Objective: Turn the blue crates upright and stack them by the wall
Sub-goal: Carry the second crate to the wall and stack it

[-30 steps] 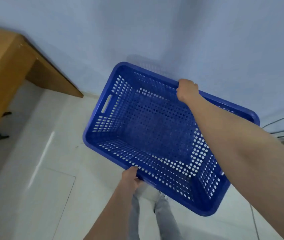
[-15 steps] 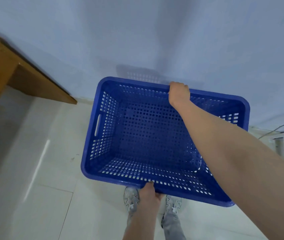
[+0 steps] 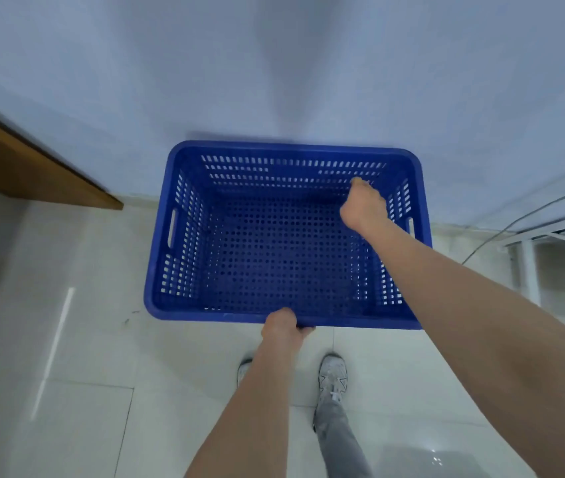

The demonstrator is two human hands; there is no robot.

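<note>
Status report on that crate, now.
Left hand gripping near rim of blue crate. Right hand off the rim, over the inside. Crate upright against wall. Nothing in the way.

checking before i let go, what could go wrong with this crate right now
The left hand grips only the middle of the near rim, and the right hand hangs over the inside, not clearly holding, so the blue crate could tip. Its far rim meets the wall; pushing further may scrape it. The shoes stand just under the near rim.
</note>
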